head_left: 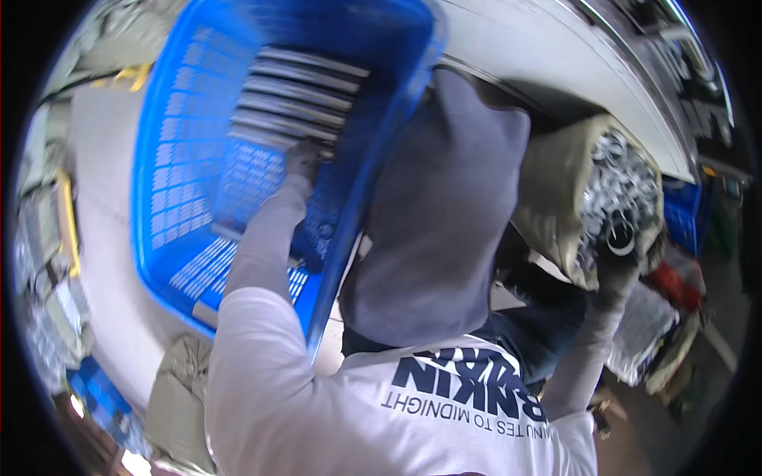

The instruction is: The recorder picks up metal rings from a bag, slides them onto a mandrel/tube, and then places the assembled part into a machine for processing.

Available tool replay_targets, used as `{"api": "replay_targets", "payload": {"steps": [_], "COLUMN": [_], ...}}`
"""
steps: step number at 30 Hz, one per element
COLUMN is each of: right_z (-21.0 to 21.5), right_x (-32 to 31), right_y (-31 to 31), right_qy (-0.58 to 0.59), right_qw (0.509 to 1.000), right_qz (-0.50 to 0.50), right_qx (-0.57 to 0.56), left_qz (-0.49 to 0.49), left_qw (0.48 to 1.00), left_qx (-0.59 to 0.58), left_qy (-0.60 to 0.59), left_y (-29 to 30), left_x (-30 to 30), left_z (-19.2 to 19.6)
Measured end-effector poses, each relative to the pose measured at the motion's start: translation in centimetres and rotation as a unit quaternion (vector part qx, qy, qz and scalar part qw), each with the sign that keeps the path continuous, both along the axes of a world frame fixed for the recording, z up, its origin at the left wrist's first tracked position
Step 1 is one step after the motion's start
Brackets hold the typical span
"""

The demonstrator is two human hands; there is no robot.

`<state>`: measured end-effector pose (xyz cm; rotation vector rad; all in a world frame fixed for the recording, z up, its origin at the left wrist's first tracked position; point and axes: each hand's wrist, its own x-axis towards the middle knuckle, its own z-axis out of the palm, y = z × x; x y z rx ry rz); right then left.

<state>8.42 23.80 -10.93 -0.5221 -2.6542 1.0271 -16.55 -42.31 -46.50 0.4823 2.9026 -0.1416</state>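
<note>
You are resting your left hand (pixel 302 159) inside a blue basket (pixel 148 186), just beside a row of metal bars (pixel 298 93), apparently already placed. Your right hand (pixel 617 268) is meeting a bright ring (pixel 613 245); beyond it, many round metal pieces (pixel 609 161) are seemingly remaining in the sack (pixel 549 181). Either hand's grip is staying indeterminable.

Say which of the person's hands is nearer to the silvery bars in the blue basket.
Left. The left hand is in the blue basket, by the silvery bars; the right hand is outside it, at the beige sack.
</note>
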Motion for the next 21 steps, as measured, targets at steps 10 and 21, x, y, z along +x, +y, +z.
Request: {"api": "replay_targets", "payload": {"steps": [10, 21], "right_z": [3.7, 3.4], "right_x": [-2.0, -0.2], "right_y": [-2.5, -3.6], "right_qy": [0.076, 0.149], "right_qw": [0.845, 0.633], "right_qz": [-0.065, -0.073], "right_qx": [-0.526, -0.756], "left_qz": [-0.271, 0.058], "left_qw": [0.962, 0.944], "left_qx": [-0.039, 0.314], "left_qy": [0.014, -0.088], "left_y": [3.2, 6.5], "left_x": [6.7, 0.4], "left_z": [1.8, 14.6]}}
